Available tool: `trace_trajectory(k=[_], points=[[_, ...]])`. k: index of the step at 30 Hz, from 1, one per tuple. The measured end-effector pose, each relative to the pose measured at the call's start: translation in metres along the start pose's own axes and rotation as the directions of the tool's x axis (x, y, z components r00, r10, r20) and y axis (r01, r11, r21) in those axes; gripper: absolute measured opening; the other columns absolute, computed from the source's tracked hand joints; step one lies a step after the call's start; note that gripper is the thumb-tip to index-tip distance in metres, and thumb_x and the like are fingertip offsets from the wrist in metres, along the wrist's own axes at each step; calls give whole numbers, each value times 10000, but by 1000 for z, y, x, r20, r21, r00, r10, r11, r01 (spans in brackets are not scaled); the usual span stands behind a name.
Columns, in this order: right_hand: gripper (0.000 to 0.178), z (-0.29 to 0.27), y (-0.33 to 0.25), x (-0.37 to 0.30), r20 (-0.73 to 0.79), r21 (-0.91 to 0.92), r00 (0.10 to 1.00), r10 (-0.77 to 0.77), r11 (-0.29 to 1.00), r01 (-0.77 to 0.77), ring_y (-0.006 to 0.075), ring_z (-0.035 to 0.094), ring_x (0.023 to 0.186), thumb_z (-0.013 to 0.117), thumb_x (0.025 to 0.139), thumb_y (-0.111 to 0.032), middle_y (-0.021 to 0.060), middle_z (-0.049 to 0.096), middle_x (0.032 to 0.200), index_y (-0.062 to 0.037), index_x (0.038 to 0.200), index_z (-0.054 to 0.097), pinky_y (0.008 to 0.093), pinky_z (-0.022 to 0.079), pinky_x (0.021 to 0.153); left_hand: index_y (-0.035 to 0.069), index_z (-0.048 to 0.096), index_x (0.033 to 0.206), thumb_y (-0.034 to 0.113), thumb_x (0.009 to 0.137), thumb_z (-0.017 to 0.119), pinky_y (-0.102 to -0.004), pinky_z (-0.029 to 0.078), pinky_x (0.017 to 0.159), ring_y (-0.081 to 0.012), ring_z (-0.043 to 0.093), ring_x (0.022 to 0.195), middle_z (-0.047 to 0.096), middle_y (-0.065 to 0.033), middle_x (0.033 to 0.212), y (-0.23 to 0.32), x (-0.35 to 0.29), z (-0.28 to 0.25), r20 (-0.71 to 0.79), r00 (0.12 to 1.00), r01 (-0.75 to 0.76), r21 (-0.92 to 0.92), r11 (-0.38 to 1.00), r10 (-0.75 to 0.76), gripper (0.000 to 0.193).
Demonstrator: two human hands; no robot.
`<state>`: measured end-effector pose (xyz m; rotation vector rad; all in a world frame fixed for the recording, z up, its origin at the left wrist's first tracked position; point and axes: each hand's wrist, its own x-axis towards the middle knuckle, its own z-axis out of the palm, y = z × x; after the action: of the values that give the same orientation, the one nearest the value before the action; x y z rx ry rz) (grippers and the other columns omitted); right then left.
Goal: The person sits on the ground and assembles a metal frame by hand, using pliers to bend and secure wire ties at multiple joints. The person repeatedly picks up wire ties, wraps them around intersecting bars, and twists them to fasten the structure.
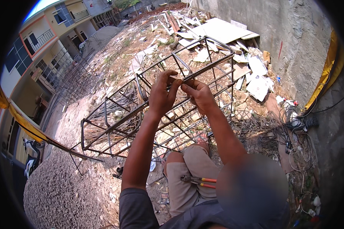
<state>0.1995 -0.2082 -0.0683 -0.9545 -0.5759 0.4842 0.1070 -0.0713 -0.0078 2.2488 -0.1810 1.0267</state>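
In front of me stands a long cage of dark steel reinforcing bars (114, 131), with ring-shaped stirrups along its length. Both hands meet at its upper long bar. My left hand (163, 94) has thumb and forefinger pinched together by the bar. Close against it, my right hand (199, 95) pinches too, its thumb toward the left thumb and its other fingers curled. Whatever lies between the fingertips is too small to make out. A pair of pincers (202, 182) with orange-red handles rests across my lap, its dark jaws pointing left.
A gravel heap (65, 187) lies at lower left. Broken white boards (225, 32) are piled by the concrete wall (294, 45). Tangled cables (294, 122) lie at right. Loose steel rods (103, 133) show under the cage. A yellow strap (30, 129) and a house stand left.
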Motion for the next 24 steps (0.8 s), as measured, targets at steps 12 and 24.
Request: trace_trajectory(k=[12, 24], points=[[315, 8, 10, 2, -177, -396, 965, -192, 912, 109, 120, 652, 759, 818, 897, -275, 54, 733, 863, 12, 962, 707, 303, 511, 690, 0, 739, 1116, 317, 994, 638, -406, 533, 876, -314, 705, 952, 744, -195, 1022, -8, 33, -18, 464, 863, 115, 205, 972, -200, 354], [372, 21, 6, -1, -291, -652, 905, -311, 756, 50, 111, 593, 643, 782, 927, -344, 55, 688, 729, 20, 909, 707, 315, 465, 593, 18, 749, 1125, 344, 983, 661, -376, 532, 864, -216, 696, 939, 750, -140, 1000, -28, 38, -10, 481, 848, 174, 144, 974, -222, 366]])
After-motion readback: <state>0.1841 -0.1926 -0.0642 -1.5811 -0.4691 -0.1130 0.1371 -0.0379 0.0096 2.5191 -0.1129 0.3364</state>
